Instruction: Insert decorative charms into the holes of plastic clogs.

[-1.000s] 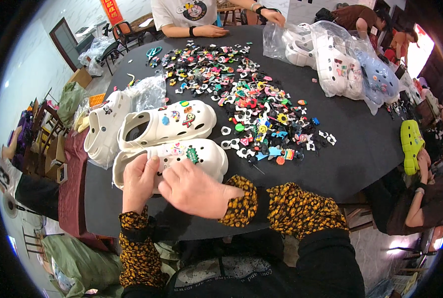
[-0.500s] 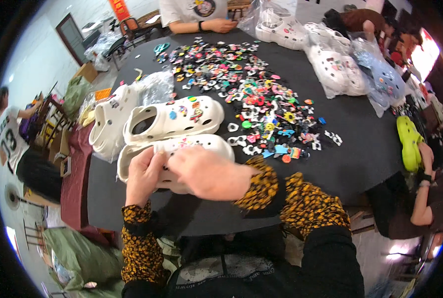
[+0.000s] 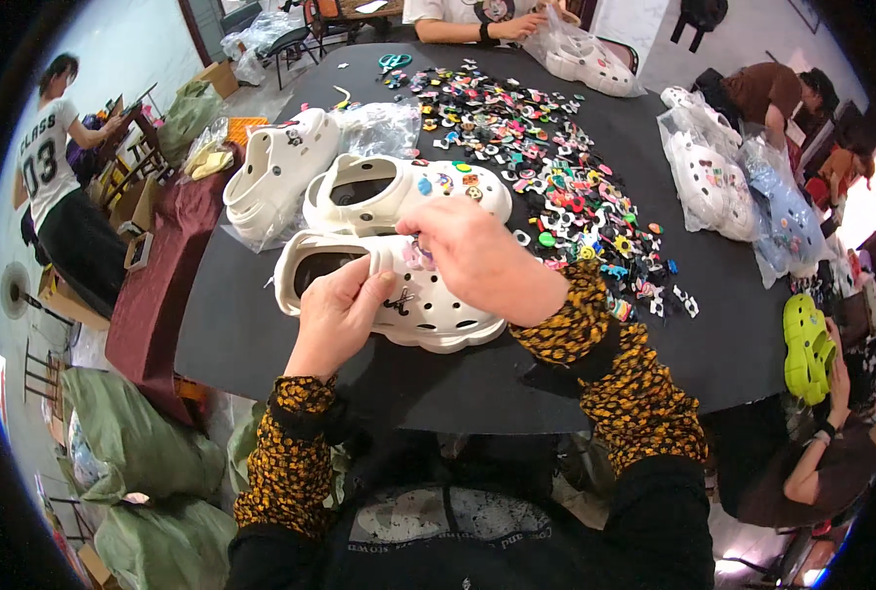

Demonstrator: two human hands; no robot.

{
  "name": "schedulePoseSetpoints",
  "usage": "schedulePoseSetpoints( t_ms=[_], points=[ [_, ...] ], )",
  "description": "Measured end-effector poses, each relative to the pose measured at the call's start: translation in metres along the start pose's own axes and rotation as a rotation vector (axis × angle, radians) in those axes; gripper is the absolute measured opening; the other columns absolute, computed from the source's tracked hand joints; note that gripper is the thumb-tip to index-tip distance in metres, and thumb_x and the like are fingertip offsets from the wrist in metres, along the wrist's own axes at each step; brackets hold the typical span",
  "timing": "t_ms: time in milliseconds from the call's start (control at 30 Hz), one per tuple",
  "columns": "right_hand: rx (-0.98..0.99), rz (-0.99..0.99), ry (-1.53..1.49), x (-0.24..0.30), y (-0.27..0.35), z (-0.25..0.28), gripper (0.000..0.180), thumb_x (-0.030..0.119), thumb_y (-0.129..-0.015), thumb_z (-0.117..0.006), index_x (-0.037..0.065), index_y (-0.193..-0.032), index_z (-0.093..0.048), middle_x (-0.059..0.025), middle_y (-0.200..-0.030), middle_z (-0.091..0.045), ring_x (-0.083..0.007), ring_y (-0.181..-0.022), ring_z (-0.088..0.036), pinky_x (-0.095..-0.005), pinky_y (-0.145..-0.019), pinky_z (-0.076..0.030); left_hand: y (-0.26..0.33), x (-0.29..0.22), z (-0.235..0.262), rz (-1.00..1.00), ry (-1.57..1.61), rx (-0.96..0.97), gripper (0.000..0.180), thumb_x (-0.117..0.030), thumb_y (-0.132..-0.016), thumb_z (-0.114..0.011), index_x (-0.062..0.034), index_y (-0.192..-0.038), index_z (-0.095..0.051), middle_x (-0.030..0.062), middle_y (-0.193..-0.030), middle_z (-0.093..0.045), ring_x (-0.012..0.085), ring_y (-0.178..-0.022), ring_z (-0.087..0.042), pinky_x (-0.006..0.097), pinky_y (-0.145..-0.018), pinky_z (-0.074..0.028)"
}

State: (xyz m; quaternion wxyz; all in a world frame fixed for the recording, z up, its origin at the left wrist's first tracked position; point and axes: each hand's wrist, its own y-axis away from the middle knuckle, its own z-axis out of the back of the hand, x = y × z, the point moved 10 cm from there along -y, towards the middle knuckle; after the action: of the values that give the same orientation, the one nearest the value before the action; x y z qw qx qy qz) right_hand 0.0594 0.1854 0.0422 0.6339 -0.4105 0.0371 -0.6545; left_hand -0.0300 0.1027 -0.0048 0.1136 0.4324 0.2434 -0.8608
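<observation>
A white clog [image 3: 458, 323] lies nearest me on the dark table, its opening to the left. My left hand [image 3: 338, 320] grips its near side by the opening, thumb on the upper. My right hand [image 3: 482, 258] is closed over the clog's far side, fingertips pinched at a pinkish charm [image 3: 415, 255]; whether that charm is fixed in a hole cannot be made out. A black charm [image 3: 400, 301] sits on the near side of the upper. Just beyond stands a second white clog [image 3: 492, 195] with several colourful charms on it.
Loose charms [image 3: 566, 177] spread beyond the clogs. A white clog in clear plastic [image 3: 281, 162] stands at the left. Bagged clogs [image 3: 710, 177] lie at the right edge, near a person holding a lime-green clog [image 3: 805, 344]. Across the table, another person handles a bagged clog [image 3: 585, 59].
The view has shifted, so the table's things appear farther right. My right hand has moved to the clog's far side, uncovering the black charm. The person opposite now has hands at a bagged clog.
</observation>
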Motion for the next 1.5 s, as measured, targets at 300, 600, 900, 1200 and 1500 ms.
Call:
schedulePoseSetpoints(
  t_ms=[300, 600, 900, 1200, 1500],
  points=[
    [0.09, 0.056, 0.235, 0.033, -0.002, -0.016, 0.02, 0.005, -0.08, -0.058, 0.0, -0.099, -0.06, -0.0143, -0.1, -0.06, -0.0309, -0.097, -0.053, -0.0396, -0.088, -0.04, 0.008, 0.008, 0.009, -0.019, -0.103, -0.039, 0.025, -0.033, -0.088, -0.057, -0.0095, -0.087, -0.065, 0.0132, -0.07, -0.064, 0.0313, -0.067, -0.064, 0.04, -0.058, -0.048],
    [0.176, -0.058, 0.025, 0.02, -0.008, -0.017, 0.015, 0.011, -0.077, -0.062, 0.002, -0.087, -0.055, -0.0143, -0.083, -0.056, -0.0305, -0.084, -0.054, -0.0387, -0.078, -0.041, 0.013, 0.003, 0.007, -0.034, -0.149, 0.023, 0.024, -0.029, -0.09, -0.055, -0.0077, -0.085, -0.063, 0.012, -0.069, -0.063, 0.0264, -0.063, -0.064, 0.035, -0.057, -0.047],
    [0.18, -0.047, -0.136, 0.01, -0.014, -0.018, 0.015, 0.009, -0.074, -0.064, 0.001, -0.08, -0.054, -0.0116, -0.071, -0.054, -0.0253, -0.067, -0.055, -0.0351, -0.066, -0.044, 0.009, -0.004, 0.007, -0.03, -0.169, 0.01, 0.03, -0.031, -0.09, -0.055, -0.0058, -0.076, -0.059, 0.014, -0.063, -0.058, 0.0297, -0.057, -0.059, 0.036, -0.053, -0.043],
    [0.152, 0.059, -0.043, 0.009, -0.007, -0.02, 0.012, 0.007, -0.074, -0.059, 0.002, -0.082, -0.051, -0.0147, -0.078, -0.053, -0.0328, -0.078, -0.052, -0.0412, -0.072, -0.041, 0.006, 0.005, 0.002, 0.0, -0.206, 0.0, 0.03, -0.032, -0.088, -0.056, -0.0068, -0.073, -0.058, 0.0153, -0.062, -0.058, 0.0337, -0.06, -0.059, 0.042, -0.053, -0.043],
    [0.062, 0.245, -0.02, 0.019, -0.005, -0.015, 0.013, 0.008, -0.075, -0.06, 0.002, -0.082, -0.05, -0.0144, -0.082, -0.051, -0.0322, -0.086, -0.051, -0.0396, -0.079, -0.04, 0.003, 0.009, -0.005, 0.208, 0.224, 0.117, 0.018, -0.014, -0.089, -0.055, 0.0024, -0.083, -0.06, 0.0004, -0.068, -0.058, 0.0053, -0.065, -0.049, 0.024, -0.056, -0.041]
  ],
)
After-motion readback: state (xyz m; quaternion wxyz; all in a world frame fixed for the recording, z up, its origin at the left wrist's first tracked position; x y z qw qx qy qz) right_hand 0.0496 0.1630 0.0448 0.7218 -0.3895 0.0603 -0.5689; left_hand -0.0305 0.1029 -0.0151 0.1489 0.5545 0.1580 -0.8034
